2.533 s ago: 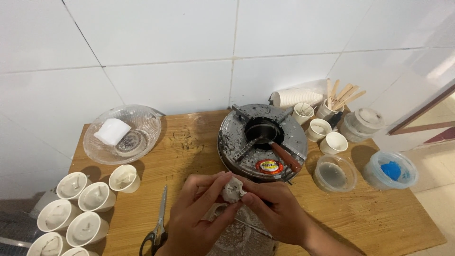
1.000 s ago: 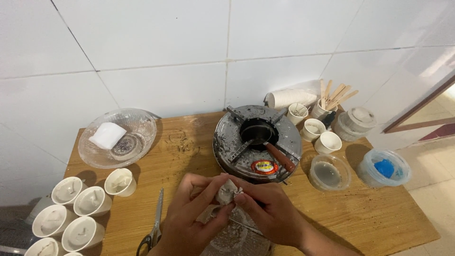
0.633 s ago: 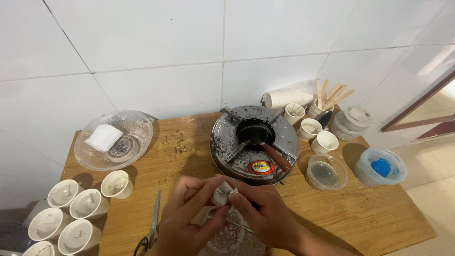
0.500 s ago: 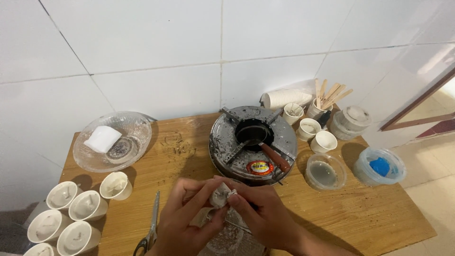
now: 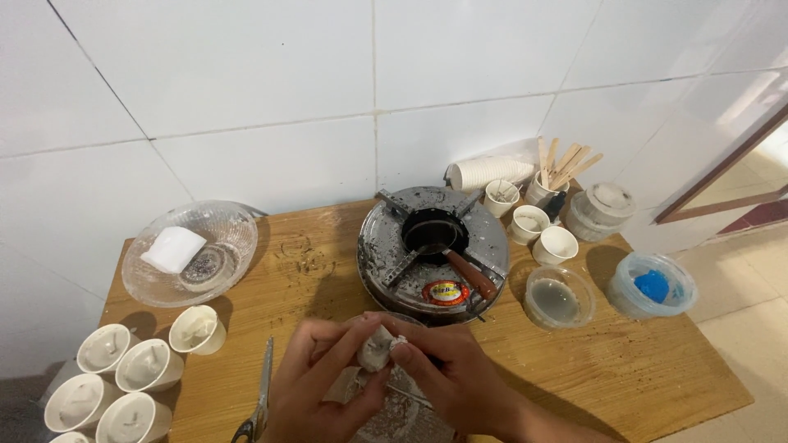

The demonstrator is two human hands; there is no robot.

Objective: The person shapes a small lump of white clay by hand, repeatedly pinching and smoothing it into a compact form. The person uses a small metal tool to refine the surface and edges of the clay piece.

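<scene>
A small, rough, pale grey-white lump [image 5: 376, 348], powdery-looking and irregular in shape, is pinched between the fingers [image 5: 355, 335] of the left hand [image 5: 316, 392] and the right hand [image 5: 455, 379], held just above a round clear dish [image 5: 392, 414] dusted with whitish crumbs at the tabletop's [image 5: 624, 369] near edge.

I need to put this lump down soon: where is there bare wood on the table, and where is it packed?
Bare wood lies between the glass bowl and the burner, and at the right front past the lidded tub. The cups crowd the left front; the small pots crowd the back right.
</scene>
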